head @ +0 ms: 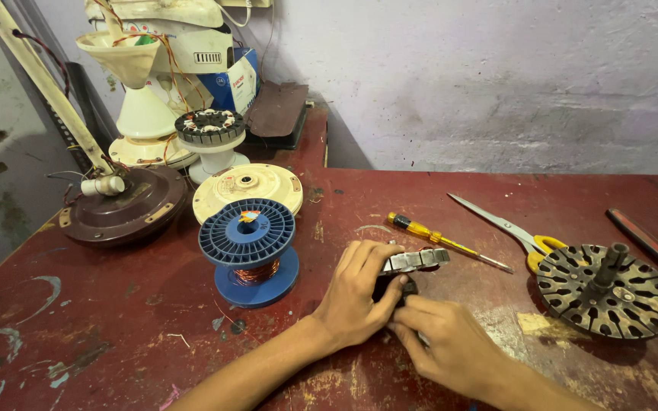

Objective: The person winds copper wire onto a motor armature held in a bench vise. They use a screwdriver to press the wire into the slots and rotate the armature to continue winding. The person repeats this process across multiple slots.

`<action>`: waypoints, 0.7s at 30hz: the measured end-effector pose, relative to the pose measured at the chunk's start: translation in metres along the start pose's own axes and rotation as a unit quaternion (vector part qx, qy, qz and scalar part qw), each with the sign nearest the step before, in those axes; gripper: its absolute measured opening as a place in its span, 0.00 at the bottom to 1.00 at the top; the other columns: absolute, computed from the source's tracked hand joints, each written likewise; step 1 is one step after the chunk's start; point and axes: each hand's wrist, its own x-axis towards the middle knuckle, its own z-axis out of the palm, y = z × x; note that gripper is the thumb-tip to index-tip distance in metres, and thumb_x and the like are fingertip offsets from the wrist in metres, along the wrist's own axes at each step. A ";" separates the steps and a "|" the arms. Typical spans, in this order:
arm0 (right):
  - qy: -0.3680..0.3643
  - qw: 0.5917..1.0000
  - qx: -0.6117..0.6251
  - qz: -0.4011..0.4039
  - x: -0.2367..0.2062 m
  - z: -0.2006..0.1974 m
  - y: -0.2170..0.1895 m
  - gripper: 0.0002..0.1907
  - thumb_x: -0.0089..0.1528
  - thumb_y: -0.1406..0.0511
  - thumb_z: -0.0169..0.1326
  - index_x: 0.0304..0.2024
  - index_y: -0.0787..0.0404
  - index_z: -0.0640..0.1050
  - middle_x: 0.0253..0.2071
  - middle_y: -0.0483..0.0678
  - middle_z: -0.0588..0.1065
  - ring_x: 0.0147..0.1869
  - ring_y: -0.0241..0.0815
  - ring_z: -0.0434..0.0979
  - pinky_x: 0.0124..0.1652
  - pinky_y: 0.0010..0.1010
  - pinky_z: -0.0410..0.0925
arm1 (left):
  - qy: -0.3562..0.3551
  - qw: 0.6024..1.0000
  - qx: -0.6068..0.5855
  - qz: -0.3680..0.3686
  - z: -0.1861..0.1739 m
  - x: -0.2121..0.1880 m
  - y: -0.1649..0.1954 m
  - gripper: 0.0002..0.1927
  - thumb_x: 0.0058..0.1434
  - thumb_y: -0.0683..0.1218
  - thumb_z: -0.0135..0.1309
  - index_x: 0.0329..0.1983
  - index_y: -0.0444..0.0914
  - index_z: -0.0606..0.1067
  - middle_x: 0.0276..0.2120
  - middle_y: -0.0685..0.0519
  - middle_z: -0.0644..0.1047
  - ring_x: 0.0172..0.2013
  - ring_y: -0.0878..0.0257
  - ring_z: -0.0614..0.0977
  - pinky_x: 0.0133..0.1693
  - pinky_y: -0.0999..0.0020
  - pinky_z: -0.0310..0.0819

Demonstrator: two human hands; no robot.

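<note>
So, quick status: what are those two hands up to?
Left hand and right hand both grip a small grey metal part. Blue wire spool stands left. Yellow-handled screwdriver lies behind.

Evenly, softly lit from above; faint shadows under the spool and rotor. Sharp throughout, no glare, slight wide-angle bending at edges.
</note>
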 end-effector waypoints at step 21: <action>-0.225 0.958 0.180 0.007 -0.005 -0.007 -0.007 0.07 0.56 0.73 0.62 0.36 0.64 0.87 0.33 0.52 0.86 0.34 0.44 0.88 0.36 0.31 0.76 | 0.004 1.000 0.020 0.011 0.001 -0.002 -0.002 0.20 0.61 0.41 0.59 0.56 0.34 0.71 0.45 0.43 0.74 0.46 0.47 0.75 0.50 0.55 0.69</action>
